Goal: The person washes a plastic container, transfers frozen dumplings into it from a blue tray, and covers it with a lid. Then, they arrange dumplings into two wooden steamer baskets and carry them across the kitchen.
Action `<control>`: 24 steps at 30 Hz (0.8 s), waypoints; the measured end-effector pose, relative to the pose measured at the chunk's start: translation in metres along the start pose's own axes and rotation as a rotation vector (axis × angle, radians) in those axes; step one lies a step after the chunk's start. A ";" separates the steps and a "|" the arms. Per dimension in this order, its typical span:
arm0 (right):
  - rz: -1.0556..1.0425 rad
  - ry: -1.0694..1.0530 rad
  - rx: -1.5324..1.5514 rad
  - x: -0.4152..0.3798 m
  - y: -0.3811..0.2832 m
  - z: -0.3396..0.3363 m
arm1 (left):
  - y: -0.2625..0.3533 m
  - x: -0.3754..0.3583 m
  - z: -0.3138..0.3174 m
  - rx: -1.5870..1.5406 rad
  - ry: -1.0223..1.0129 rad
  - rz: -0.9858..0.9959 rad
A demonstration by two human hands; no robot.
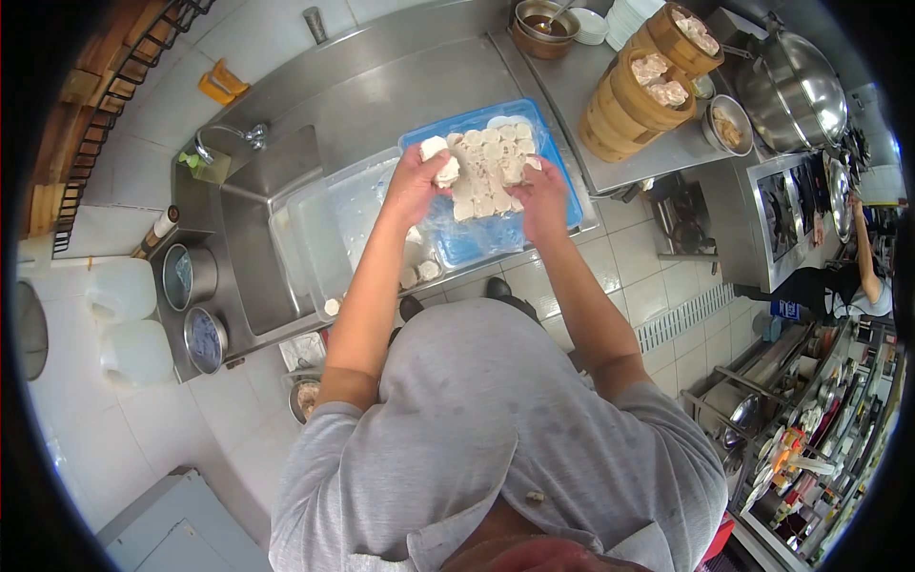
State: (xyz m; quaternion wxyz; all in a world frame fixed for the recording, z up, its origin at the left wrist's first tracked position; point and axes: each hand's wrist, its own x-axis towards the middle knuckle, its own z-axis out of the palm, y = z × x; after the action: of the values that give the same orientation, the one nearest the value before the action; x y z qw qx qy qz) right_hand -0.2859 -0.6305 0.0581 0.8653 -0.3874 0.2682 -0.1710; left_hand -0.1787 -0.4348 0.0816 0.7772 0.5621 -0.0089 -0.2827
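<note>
My left hand [412,189] is closed around a couple of white, round dumpling-like pieces [439,160], held above the left side of a blue tray [460,250]. At the tray's right side, my right hand [543,202] grips a similar pale piece [518,171] between thumb and fingers. Between the hands, rows of pale round pieces [488,157] lie close together on clear plastic film in the tray. Left of it, partly under my left forearm, sits a translucent plastic container [329,214] with several loose white pieces [410,277] near its right and front sides.
A sink [257,238] with a tap [255,135] lies left. Bamboo steamers [610,124] holding dumplings stand on the right counter, near a bowl [727,126] and a large metal pot [801,91]. Another person [848,286] is at the far right, by the stove.
</note>
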 end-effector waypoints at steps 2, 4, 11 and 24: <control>0.006 -0.031 -0.066 0.004 -0.004 -0.005 | 0.000 0.012 0.000 0.307 -0.094 -0.065; 0.026 -0.074 -0.091 0.001 -0.007 -0.006 | -0.008 0.021 0.006 0.610 -0.125 -0.058; 0.023 -0.193 -0.169 -0.014 -0.019 0.013 | -0.010 0.008 0.010 1.259 -0.058 0.629; 0.070 -0.911 -0.687 -0.047 -0.006 0.088 | 0.079 -0.101 -0.063 0.768 -0.344 0.082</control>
State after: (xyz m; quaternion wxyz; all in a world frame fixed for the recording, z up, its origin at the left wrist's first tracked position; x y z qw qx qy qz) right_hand -0.2715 -0.5598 0.1269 0.7232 -0.6718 -0.0788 0.1391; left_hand -0.2091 -0.3182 0.1583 0.5091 0.7547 -0.2656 -0.3175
